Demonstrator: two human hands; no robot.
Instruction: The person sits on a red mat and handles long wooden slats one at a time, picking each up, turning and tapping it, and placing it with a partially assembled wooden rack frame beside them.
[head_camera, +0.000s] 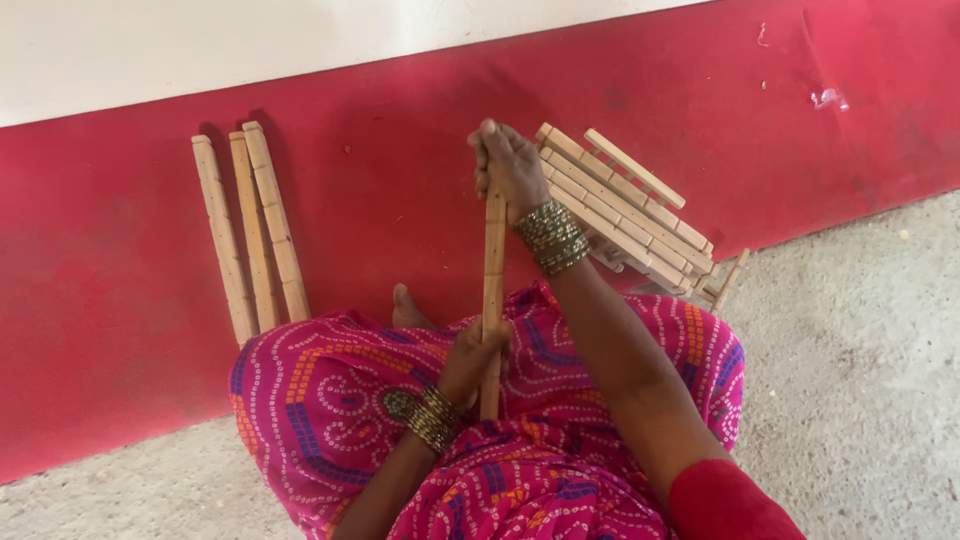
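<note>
I hold one long notched wooden stick (493, 270) upright over my lap. My right hand (510, 165) is closed around its far end, bangles on the wrist. My left hand (472, 358) grips the stick lower down, near my knees, also with bangles at the wrist. My legs are covered in bright pink patterned cloth (330, 400), and a bare foot (407, 310) shows beyond it.
Three similar wooden sticks (250, 230) lie side by side on the red mat (100, 300) to my left. A pile of several more sticks (625, 210) lies to my right at the mat's edge. Grey rough floor (860, 380) lies to the right, a white floor strip (200, 40) beyond.
</note>
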